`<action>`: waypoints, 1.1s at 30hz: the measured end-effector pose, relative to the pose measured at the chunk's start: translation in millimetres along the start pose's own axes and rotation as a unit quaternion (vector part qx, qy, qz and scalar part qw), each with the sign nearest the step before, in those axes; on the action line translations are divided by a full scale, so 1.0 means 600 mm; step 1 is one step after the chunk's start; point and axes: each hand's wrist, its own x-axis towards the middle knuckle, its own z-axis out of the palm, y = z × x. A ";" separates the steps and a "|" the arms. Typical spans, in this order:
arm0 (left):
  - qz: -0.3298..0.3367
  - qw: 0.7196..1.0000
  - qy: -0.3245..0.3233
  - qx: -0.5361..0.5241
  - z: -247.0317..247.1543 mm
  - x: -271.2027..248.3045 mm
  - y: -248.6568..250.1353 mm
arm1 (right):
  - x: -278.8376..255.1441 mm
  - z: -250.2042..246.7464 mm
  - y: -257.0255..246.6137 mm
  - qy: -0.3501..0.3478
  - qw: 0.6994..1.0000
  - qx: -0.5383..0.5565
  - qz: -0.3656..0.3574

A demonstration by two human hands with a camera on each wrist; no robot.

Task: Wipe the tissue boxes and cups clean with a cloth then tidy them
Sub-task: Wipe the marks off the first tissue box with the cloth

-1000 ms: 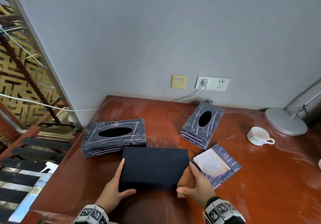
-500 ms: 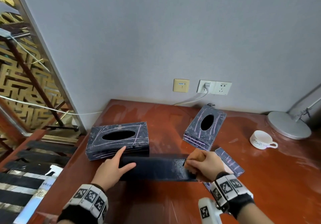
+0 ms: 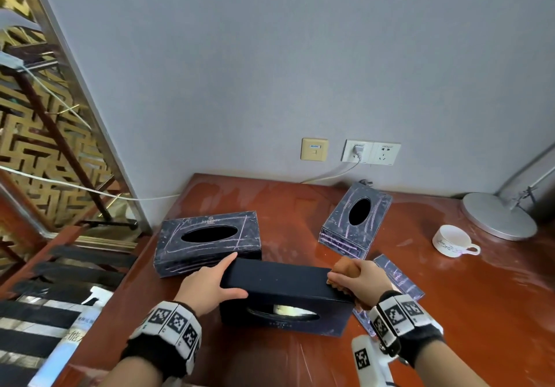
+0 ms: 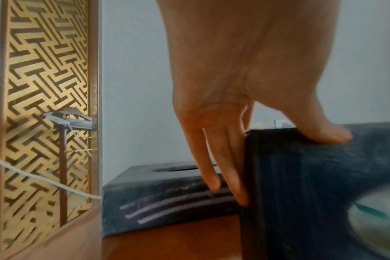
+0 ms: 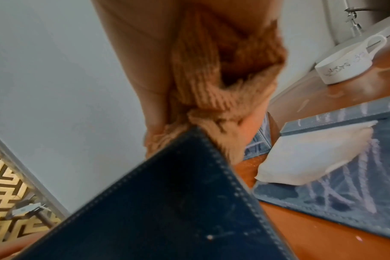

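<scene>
Head: dark tissue box (image 3: 285, 293) now stands on its long side on the counter (image 3: 450, 311), oval opening facing the person; 0.5 s ago it was only half tipped, 1 s ago flat, bottom up. Left hand (image 3: 207, 287) straight-fingered, pressing box's left end, thumb on top. Right hand (image 3: 360, 278) grips orange cloth (image 3: 345, 269) at box's top right corner. Chalk-marked tissue box (image 3: 207, 239) just behind, another (image 3: 356, 220) further right, cup (image 3: 453, 241) well apart, unmoved.

L wrist: fingers (image 4: 232, 168) flat along box end.

R wrist: cloth (image 5: 214, 73) bunched in fist, touching box corner (image 5: 189, 202).
</scene>
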 end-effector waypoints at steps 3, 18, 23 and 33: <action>0.020 0.988 -0.014 -0.152 0.016 0.008 -0.009 | 0.005 0.015 0.033 -0.025 0.995 0.095 -0.017; -0.038 0.997 0.068 -0.006 0.009 0.033 0.038 | -0.004 0.037 0.016 0.125 0.981 0.145 0.022; -0.057 0.991 0.102 0.063 0.011 0.037 0.058 | -0.009 0.041 0.023 0.151 0.971 0.184 0.033; -0.028 0.997 0.035 0.055 0.047 0.039 0.059 | -0.021 0.073 0.050 0.086 0.994 0.059 -0.024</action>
